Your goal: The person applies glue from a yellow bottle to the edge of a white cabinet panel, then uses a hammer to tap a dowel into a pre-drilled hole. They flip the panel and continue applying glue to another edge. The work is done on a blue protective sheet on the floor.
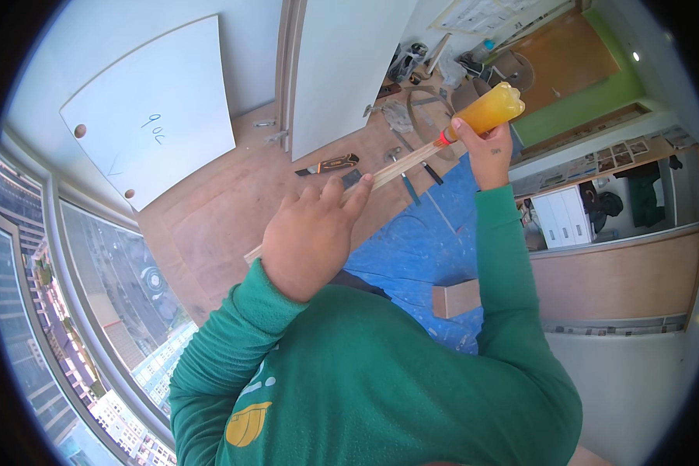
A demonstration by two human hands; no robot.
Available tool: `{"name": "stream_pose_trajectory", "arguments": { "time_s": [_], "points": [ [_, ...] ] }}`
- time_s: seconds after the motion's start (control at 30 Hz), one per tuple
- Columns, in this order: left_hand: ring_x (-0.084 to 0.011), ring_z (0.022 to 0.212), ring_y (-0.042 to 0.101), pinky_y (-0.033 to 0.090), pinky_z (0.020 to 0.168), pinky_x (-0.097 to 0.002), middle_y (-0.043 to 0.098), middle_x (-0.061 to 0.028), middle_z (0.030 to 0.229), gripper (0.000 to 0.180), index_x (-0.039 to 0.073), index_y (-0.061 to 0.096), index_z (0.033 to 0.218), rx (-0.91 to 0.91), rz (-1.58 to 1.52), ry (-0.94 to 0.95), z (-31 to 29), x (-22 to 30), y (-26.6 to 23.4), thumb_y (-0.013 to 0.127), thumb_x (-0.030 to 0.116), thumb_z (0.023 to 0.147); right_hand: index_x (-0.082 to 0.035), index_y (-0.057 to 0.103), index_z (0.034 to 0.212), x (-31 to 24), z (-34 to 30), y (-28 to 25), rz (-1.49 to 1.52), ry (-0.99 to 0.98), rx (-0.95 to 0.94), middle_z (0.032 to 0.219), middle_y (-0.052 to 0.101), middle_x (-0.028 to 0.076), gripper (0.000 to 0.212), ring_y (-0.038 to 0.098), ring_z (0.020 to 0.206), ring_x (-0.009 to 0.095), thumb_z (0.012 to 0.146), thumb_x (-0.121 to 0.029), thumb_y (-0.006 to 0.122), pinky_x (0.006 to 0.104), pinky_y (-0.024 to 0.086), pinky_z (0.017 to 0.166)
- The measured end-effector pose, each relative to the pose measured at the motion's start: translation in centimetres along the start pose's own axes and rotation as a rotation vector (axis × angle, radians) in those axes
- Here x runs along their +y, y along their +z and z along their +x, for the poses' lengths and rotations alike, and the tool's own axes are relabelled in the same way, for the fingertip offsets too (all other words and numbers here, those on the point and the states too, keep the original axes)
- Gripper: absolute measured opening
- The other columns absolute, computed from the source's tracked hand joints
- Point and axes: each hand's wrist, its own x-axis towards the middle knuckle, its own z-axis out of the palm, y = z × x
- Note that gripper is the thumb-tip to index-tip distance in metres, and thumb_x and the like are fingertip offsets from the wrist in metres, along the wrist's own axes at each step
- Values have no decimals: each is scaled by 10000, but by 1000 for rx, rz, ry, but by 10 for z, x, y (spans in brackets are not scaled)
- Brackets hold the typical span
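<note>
My left hand grips a long thin wooden strip near its lower end and holds it slanted up to the right. My right hand is closed around an orange-yellow glue bottle, whose red nozzle touches the strip's upper end. Both arms wear green sleeves. Below the strip lie my blue, paint-spattered trousers.
A utility knife with an orange and black handle lies on the wooden floor, with two screwdrivers beside it. White panels lean against the wall. A short wood block rests by my leg. Tools and clutter lie farther off.
</note>
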Motion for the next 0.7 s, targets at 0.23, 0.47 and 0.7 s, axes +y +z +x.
{"name": "stream_pose_trajectory", "arguments": {
  "time_s": [0.23, 0.47, 0.7],
  "points": [
    [-250, 983, 663, 539, 823, -379, 656, -108, 1333, 681, 186, 505, 1556, -1, -1, -4, 4, -1, 1, 559, 71, 886, 1, 593, 1218, 7, 14, -8, 15, 72, 13, 1099, 718, 79, 428, 692, 977, 146, 884, -89, 845, 309, 555, 886],
    [-247, 977, 661, 538, 826, -381, 659, -104, 1324, 677, 185, 517, 1548, 4, 31, -5, 2, 0, 4, 560, 71, 881, -5, 587, 1225, 18, 17, -12, 35, 74, 48, 1091, 713, 82, 429, 697, 937, 147, 886, -80, 839, 295, 571, 788],
    [-242, 959, 657, 536, 821, -380, 660, -98, 1304, 680, 179, 513, 1551, 35, 14, 4, 2, 0, 6, 556, 64, 882, -14, 593, 1213, 27, 13, -27, 141, 150, 151, 1105, 704, 100, 384, 719, 953, 183, 906, -79, 815, 340, 614, 796]
  ]
}}
